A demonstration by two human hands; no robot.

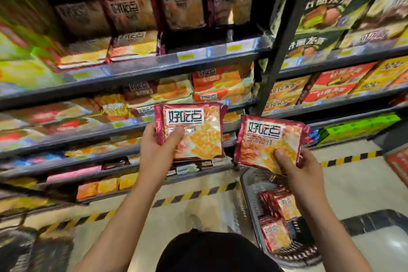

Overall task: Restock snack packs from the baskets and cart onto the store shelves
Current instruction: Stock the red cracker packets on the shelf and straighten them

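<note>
Head view
Left hand: your left hand [157, 150] grips a red-edged snack pack [192, 131] by its lower left corner, thumb across the front, pack upright and facing you.
Right hand: your right hand [297, 170] grips a second matching pack [270, 142] at its lower edge, thumb on the front (pack tilted slightly clockwise).
Pack spacing: the two packs sit side by side, close but apart, in front of the shelves [141, 68].
Basket: a dark basket [251, 201] on the floor below your right hand holds more matching packs [278, 216].
Upper shelf: similar packs [183, 6] stand in a row (view blurred).
</note>
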